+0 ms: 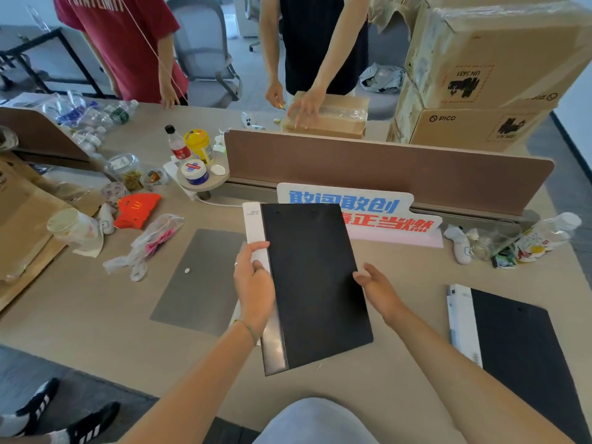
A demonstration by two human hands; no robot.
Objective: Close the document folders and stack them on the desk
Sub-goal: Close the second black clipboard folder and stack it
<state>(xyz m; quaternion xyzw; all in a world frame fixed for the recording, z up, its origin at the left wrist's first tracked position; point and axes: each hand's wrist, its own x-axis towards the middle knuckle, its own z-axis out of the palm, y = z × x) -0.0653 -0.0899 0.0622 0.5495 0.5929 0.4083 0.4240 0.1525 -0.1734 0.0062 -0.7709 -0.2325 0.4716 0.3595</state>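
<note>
A closed black document folder with a white spine label is lifted above the desk in the middle of the view. My left hand grips its left spine edge, thumb on top. My right hand is at the folder's right edge, fingers apart, touching or just off it; I cannot tell which. A second black folder with a white spine lies closed on the desk at the right, apart from both hands.
A grey mat lies left of the held folder. Bottles, cups, bags and a red carton clutter the left and back. A brown divider and a lettered sign stand behind. Two people stand across the desk near cardboard boxes.
</note>
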